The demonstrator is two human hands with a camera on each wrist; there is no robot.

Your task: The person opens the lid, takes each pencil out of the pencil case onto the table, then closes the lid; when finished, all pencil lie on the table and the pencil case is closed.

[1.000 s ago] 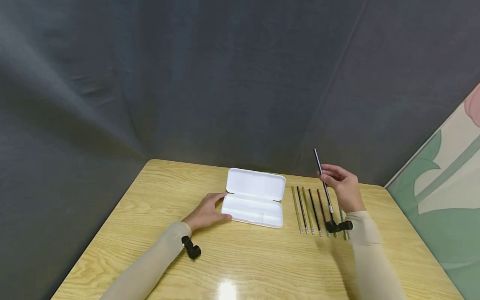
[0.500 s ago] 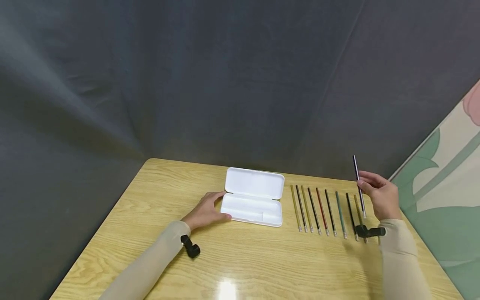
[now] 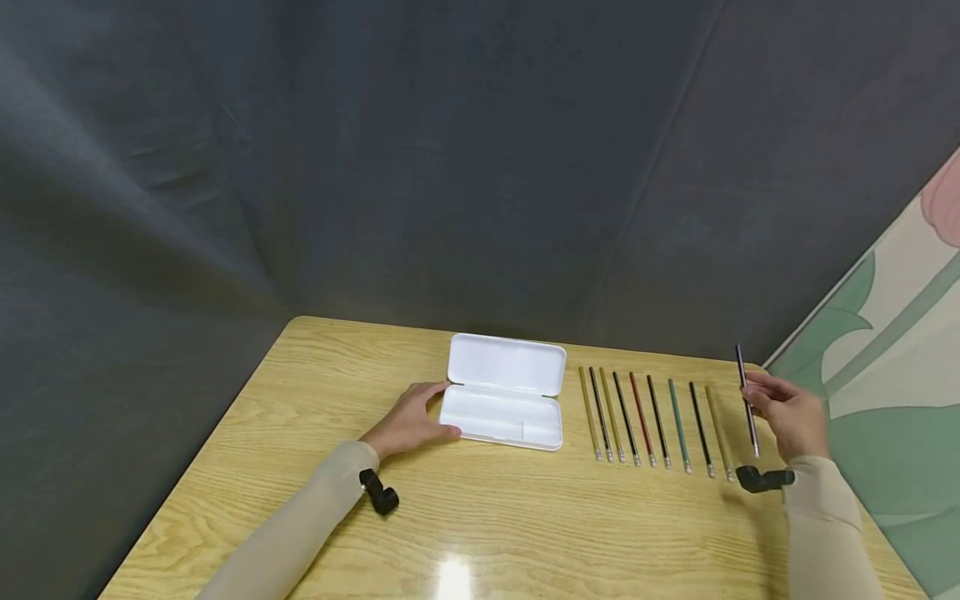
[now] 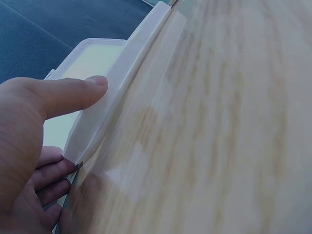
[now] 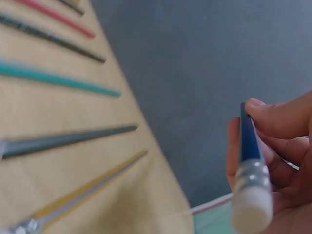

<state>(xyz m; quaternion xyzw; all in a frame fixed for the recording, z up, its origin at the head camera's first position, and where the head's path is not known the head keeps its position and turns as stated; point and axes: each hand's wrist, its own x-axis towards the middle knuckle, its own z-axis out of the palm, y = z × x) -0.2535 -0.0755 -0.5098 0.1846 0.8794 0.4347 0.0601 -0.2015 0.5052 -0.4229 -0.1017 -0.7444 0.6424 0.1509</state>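
Observation:
My right hand [image 3: 797, 421] pinches a dark blue pencil [image 3: 747, 400] between thumb and fingers at the right of the table. In the right wrist view the pencil's white eraser [image 5: 252, 209] and metal band face the camera. My left hand [image 3: 412, 423] holds the left end of an open white pencil case [image 3: 506, 364]. Its thumb [image 4: 80, 92] lies on the case's front wall, and the fingers reach round the end. Several pencils lie side by side right of the case, among them a red pencil [image 3: 642, 417], a teal pencil [image 3: 678, 425] and a yellow pencil [image 3: 718, 432] nearest the right hand.
The wooden table [image 3: 465, 517] ends at a dark grey curtain [image 3: 465, 167] behind. A floral-patterned cloth [image 3: 892, 383] hangs along the right side. A low divider [image 3: 523, 429] splits the case's lower tray.
My right hand has carried the dark blue pencil rightward over the row and lowered it past the last yellow pencil. My left hand has stayed at the case.

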